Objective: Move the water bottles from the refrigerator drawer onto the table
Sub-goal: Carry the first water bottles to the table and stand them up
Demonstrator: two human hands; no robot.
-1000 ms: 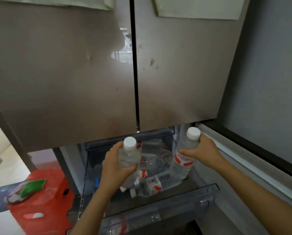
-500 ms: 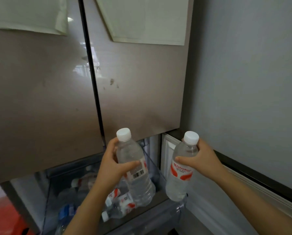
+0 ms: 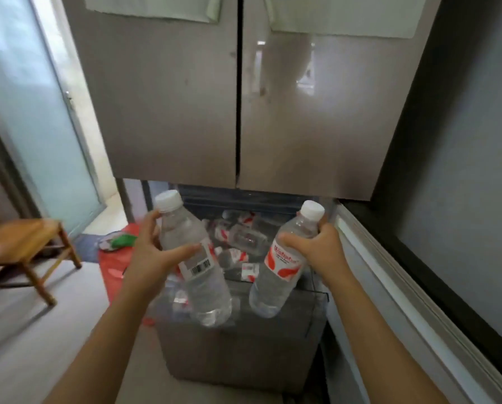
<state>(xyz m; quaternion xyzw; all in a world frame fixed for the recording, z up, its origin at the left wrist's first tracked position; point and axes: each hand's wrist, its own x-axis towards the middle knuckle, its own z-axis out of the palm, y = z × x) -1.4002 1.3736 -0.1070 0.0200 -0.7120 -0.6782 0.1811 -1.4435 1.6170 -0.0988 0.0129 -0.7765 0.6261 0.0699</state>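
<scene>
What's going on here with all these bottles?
A person is emptying a refrigerator drawer of water bottles. The left hand grips a barcode-labelled bottle, the right hand a red-labelled bottle, both held above the drawer. Several more bottles lie inside it.

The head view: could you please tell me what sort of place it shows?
Probably a home kitchen: a tall brown two-door refrigerator with its clear bottom drawer pulled open, a wooden stool and a frosted glass door beside it.
</scene>
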